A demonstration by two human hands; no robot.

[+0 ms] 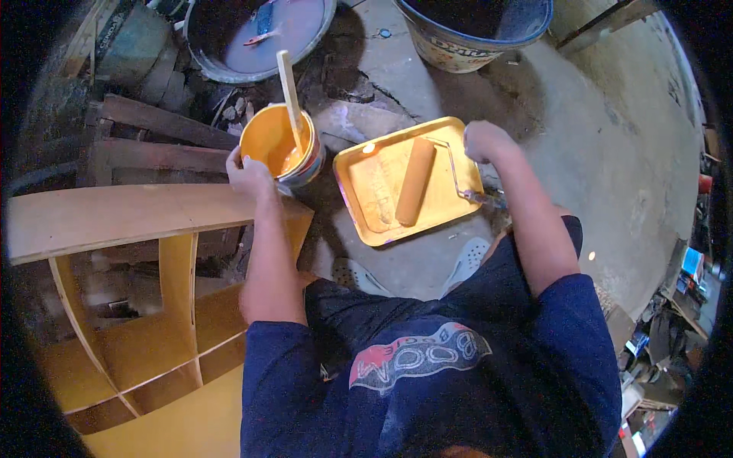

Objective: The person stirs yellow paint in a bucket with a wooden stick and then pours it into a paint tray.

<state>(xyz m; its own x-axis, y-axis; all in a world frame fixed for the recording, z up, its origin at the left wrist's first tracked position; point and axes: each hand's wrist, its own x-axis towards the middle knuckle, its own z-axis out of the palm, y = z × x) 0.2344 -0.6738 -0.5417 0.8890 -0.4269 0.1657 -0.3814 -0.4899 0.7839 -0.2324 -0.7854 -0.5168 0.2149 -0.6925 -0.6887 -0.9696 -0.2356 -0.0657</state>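
My left hand [252,177] grips the near left side of a paint bucket [314,164], its thumb at the rim. Orange-yellow paint coats the bucket's inside, and a flat wooden stick [289,88] leans upright in it. To the right lies a yellow paint tray [359,217], smeared with paint. A paint roller [416,183] rests across it, its orange sleeve in the tray and its handle [483,198] over the right edge. My right hand [489,143] is closed at the tray's far right rim; its fingertips are hidden, so what they hold cannot be told.
A wooden shelf unit [137,214] lies close on my left. Ahead stand a wide dark basin [221,75] holding cloudy liquid and a brush [262,38], and a blue-rimmed tub [450,57]. Broken boards [164,156] lie behind the shelf; clutter [649,359] lines the right.
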